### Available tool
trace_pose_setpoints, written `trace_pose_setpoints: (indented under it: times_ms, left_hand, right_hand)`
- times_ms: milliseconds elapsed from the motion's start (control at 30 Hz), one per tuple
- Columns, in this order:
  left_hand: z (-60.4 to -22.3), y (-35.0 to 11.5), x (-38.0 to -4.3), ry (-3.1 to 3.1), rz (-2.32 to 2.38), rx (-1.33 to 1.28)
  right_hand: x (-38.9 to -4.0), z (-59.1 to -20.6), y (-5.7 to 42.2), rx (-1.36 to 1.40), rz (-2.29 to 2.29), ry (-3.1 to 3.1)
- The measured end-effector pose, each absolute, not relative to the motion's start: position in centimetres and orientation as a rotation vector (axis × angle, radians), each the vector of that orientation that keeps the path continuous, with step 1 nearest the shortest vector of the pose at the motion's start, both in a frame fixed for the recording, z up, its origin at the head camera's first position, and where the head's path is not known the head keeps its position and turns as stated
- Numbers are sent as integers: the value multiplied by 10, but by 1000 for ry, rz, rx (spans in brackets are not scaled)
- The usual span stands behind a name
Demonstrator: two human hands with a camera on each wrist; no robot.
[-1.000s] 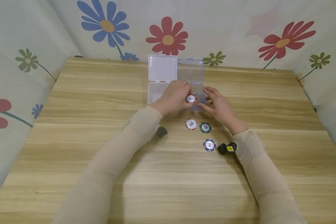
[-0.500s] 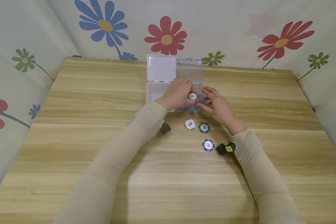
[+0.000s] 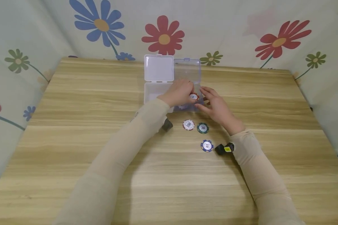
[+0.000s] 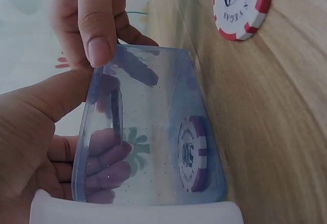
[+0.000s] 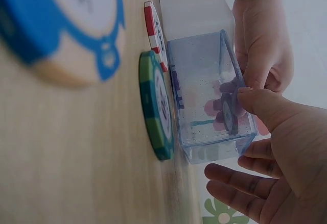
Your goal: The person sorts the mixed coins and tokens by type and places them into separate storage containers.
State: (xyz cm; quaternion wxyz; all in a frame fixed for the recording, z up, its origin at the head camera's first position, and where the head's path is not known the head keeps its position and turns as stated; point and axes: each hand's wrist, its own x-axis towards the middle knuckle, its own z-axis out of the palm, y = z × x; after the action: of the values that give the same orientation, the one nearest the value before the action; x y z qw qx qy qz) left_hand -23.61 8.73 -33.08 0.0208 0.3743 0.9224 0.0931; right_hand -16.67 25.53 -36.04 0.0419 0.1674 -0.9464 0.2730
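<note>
My left hand [image 3: 178, 92] pinches a red-edged poker chip [image 3: 194, 97] marked 5 over the open clear plastic box [image 5: 196, 55]. Through the clear wall in the right wrist view, the chip shows tilted between the fingers. My right hand [image 3: 221, 109] holds the box's right end, thumb at the near rim and fingers on the far side. A purple-edged 500 chip [image 4: 190, 155] lies inside the clear box. On the table in front are a white-and-red 100 chip [image 3: 188, 125], a green 20 chip [image 3: 203, 128] and a blue 10 chip [image 3: 207, 146].
An open white plastic box [image 3: 159, 67] stands against the left side of the clear one, lid tipped back. Both sit toward the rear of the wooden table [image 3: 169, 187], before a flower-printed curtain [image 3: 228, 28]. Black wrist cameras [image 3: 167, 125] hang under both sleeves.
My left hand has shifted right with the red chip, farther over the clear box, and the chip now tilts more. The right hand keeps its place at the box. The head view has drifted slightly.
</note>
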Motion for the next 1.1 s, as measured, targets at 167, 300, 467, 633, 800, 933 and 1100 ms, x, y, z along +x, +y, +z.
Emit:
trace_pose_setpoints:
  times_ms: [167,300,467,633,800,933,1100]
  left_hand:
    - [-332,89,-238,2838,272,1150]
    - [-332,89,-238,2838,281,1140]
    - [-332,90,-237,2821,294,1124]
    - [-331,90,-237,2799,288,1095]
    - [-330,89,-236,2807,270,1081]
    - [-329,87,-234,2836,256,1091]
    - [-325,85,-229,2872,291,1112]
  right_hand:
    - [-167,-361,256,506,840,-2902]
    - [-167,-361,255,497,846,-2904]
    - [-168,-360,255,489,853,-2904]
    - [-167,-360,255,496,848,-2905]
    - [-168,-360,254,505,840,-2903]
    - [-168,-359,253,500,851,-2906]
    - [-167,-359,254,496,861,-2904]
